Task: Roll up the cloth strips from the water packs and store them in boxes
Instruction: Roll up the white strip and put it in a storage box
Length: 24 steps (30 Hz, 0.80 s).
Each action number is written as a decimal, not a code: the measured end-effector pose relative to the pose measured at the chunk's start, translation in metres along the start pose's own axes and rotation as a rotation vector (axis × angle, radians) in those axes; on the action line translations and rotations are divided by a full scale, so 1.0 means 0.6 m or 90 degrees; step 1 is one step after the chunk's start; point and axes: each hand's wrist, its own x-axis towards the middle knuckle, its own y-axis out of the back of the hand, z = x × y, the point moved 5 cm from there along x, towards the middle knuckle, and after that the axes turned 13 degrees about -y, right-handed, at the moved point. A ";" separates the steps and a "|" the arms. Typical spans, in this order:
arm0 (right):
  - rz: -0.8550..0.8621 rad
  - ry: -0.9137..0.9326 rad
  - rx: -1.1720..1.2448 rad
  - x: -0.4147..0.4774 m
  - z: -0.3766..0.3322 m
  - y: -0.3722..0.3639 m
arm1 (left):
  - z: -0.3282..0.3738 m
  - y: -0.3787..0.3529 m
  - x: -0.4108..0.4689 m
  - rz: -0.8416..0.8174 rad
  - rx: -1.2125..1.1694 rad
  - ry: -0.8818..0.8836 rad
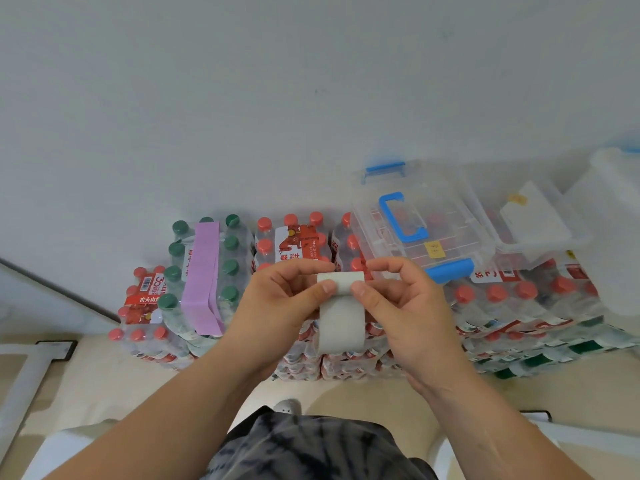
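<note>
A pale grey cloth strip hangs between my two hands, its top end folded over into a small roll. My left hand pinches the roll's left end with thumb and fingers. My right hand pinches its right end. Both hands hover in front of the stacked water packs. A lilac cloth strip lies draped over the green-capped pack on the left. A clear plastic box with blue handle and clips sits closed on the red-capped packs at the right.
A second clear box with a white lid stands further right, next to a white container. The packs stand against a white wall. White frame parts lie on the beige floor at lower left. My patterned shorts fill the bottom centre.
</note>
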 end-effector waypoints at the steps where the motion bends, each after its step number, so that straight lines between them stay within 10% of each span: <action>1: 0.014 0.000 -0.002 0.001 0.000 -0.002 | -0.002 0.002 0.005 -0.006 -0.003 -0.004; 24: 0.296 -0.027 0.003 0.048 -0.007 -0.102 | -0.033 0.092 0.138 -0.204 -0.095 0.053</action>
